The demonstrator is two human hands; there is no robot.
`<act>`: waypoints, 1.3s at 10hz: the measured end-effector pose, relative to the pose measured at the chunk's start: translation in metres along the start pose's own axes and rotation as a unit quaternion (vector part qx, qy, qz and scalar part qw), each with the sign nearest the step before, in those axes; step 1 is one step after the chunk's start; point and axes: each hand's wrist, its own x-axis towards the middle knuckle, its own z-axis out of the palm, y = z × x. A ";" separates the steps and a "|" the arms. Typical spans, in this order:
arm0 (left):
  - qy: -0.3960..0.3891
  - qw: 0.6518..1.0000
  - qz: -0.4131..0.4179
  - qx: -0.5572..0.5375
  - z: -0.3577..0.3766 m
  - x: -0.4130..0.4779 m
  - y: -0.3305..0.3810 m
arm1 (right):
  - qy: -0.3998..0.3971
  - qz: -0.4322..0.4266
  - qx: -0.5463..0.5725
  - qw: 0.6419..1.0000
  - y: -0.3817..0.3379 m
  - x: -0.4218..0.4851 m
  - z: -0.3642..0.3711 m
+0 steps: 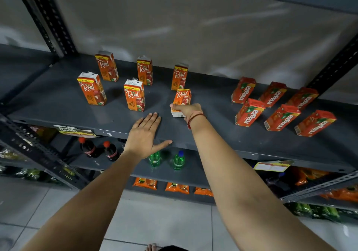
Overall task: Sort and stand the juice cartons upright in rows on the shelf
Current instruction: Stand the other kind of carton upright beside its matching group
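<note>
shelf (58, 99): flat dark grey metal deck, matte, scuffed; perforated angle posts at the corners
Real cartons (144, 70): six orange rectangular boxes, glossy print, standing in two rows of three on the left half, well apart from each other
front-right Real carton (183, 96): upright near the deck's front edge, lower part hidden behind your right hand
Maaza cartons (281, 118): six red-orange boxes, two rows of three on the right half, upright but skewed by the wide lens
right hand (188, 110): you grip the front-right Real carton low down, fingers wrapped around its base; red thread band on the wrist
left hand (146, 134): flat on the deck, palm down, fingers together, thumb splayed along the front edge, holding nothing
bottles (179, 160): two green and two dark plastic ones on the tier below
</note>
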 end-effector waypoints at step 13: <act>0.025 1.000 0.001 -0.006 0.001 -0.001 0.001 | -0.038 -0.265 0.019 0.963 0.036 0.004 -0.006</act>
